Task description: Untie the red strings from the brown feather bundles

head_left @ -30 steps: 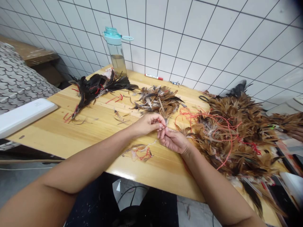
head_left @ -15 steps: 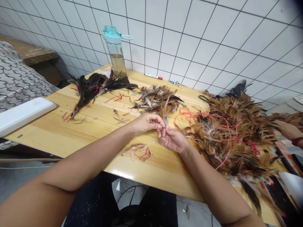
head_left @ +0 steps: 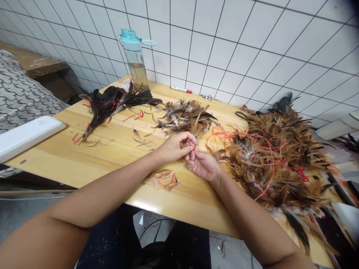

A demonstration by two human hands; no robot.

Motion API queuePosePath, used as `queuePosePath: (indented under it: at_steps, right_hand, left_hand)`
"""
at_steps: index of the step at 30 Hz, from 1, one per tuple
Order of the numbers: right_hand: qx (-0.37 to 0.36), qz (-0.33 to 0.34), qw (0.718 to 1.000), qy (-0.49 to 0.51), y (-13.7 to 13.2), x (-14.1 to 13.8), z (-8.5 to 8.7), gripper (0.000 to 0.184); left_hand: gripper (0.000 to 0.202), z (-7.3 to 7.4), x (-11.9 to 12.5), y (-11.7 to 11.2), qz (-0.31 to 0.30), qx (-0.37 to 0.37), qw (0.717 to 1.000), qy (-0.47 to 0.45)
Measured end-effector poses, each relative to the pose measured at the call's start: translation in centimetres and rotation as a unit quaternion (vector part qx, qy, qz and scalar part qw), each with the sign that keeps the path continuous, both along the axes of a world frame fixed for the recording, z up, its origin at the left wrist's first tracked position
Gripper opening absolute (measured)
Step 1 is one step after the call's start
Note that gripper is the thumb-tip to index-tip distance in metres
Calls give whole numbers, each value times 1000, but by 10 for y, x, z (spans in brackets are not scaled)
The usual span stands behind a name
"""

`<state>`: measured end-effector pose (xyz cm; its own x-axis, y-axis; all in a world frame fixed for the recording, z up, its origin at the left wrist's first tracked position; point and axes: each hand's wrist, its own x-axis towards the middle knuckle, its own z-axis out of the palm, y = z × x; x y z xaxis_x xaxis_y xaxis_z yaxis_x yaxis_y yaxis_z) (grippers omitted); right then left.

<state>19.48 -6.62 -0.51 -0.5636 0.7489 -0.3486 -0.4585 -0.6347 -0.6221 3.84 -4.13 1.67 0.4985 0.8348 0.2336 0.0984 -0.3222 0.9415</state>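
Note:
My left hand and my right hand meet fingertip to fingertip above the middle of the table. Both are closed in a pinch. A bit of red string shows between the fingertips. Brown feathers rise just behind the fingers, their lower ends hidden by my hands; they seem to be held there. Beyond lies a loose pile of brown and grey feathers. To the right, a tangle of red string spreads over a large heap of brown feathers.
Black feathers with red ties lie at the left, near a water bottle. A red-and-white marker rests by the tiled wall. String scraps lie before my hands. A white device juts over the left edge.
My fingers have shifted slightly, and red string now shows between them. Another person's hand at the right has left the view, along with the brown feathers near it.

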Motion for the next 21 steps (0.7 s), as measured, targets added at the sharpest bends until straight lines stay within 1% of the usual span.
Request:
queuePosePath:
  at_steps: [1, 2, 4, 5, 7, 10, 12, 17, 21]
  right_hand:
    - [-2, -4, 1000, 1, 0, 0, 0, 44]
    - [-2, -7, 1000, 2, 0, -1, -1, 47]
    - [-5, -11, 1000, 4, -1, -2, -1, 51]
    - [-8, -12, 1000, 5, -1, -2, -2, 52]
    - [-19, -19, 1000, 8, -1, -3, -2, 51]
    - [-33, -30, 999, 13, -1, -4, -1, 52]
    - [-31, -31, 999, 14, -2, -5, 0, 52]
    - [-20, -22, 999, 15, -5, -6, 2, 54]
    - [-7, -10, 1000, 15, -5, -7, 1, 55]
  left_hand:
    - [12, 0, 1, -1, 35, 65, 997, 32]
    - [12, 0, 1, -1, 67, 133, 987, 63]
    - [12, 0, 3, -1, 105, 240, 959, 108]
    - [12, -1, 4, -1, 108, 273, 948, 120]
    - [12, -4, 6, 0, 102, 308, 937, 133]
    - [14, -8, 8, 1, 101, 327, 930, 135]
    - [15, -9, 10, 2, 105, 323, 932, 126]
    - [15, -7, 12, 2, 117, 253, 954, 110]
    - [15, -6, 12, 2, 111, 214, 965, 106]
